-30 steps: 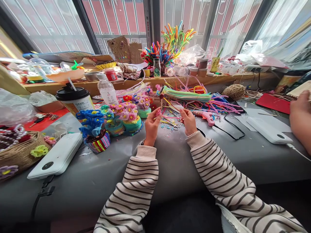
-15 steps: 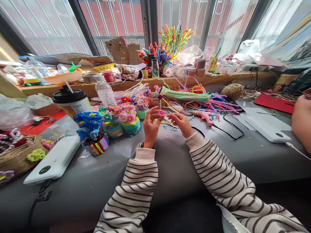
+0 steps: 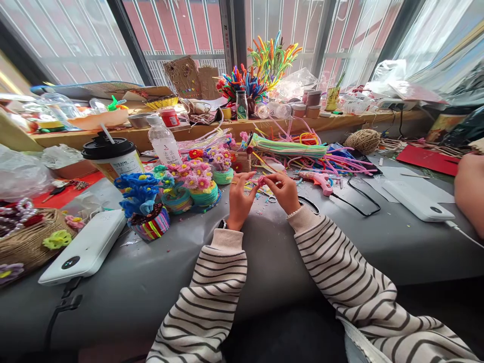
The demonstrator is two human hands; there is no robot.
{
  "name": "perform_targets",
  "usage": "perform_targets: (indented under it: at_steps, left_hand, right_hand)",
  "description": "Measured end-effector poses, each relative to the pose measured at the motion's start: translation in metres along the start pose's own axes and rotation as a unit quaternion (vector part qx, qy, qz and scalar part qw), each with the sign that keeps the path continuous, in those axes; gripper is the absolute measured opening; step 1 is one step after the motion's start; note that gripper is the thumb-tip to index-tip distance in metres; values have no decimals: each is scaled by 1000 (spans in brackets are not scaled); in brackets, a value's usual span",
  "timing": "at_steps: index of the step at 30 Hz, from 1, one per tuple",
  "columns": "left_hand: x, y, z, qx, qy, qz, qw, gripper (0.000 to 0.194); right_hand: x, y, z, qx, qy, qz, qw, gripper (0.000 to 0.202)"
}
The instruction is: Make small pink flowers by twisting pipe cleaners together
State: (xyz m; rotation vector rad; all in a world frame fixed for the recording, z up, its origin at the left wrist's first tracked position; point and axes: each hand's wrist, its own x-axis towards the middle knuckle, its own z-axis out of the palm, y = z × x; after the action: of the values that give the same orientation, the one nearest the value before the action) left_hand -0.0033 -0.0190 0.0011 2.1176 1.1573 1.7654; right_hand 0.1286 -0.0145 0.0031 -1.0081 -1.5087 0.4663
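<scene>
A small pink fuzzy flower, seemingly of pipe cleaner, is held above the table between my two hands. My left hand closes on its left side with the thumb and fingertips. From the right, the fingertips of my right hand pinch the same flower and partly hide it. Scissors lie just beneath my hands. Left of them stand pots of pink pipe-cleaner flowers and a striped pot with blue ones.
A pink glue gun with a black cord lies to the right, near a white power bank. Bundled pipe cleaners lie behind my hands. A lidded cup and a bottle stand left. Another person's arm is at the right edge.
My right hand has moved left onto the pink flower, which was in my left fingertips with the right hand apart from it. The flower has shifted slightly right.
</scene>
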Motion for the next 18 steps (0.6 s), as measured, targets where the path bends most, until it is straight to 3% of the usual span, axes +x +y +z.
perform_targets:
  at_steps: [7,18]
  left_hand:
    - [-3,4,3,-140,-55,-114,982,32]
    - [-5,1,6,-222,-22,-199,954,24]
  right_hand:
    - [-1,-2,0,-56,7,-42,998,24]
    - [-3,-5,3,-54,-38,-67,996,19]
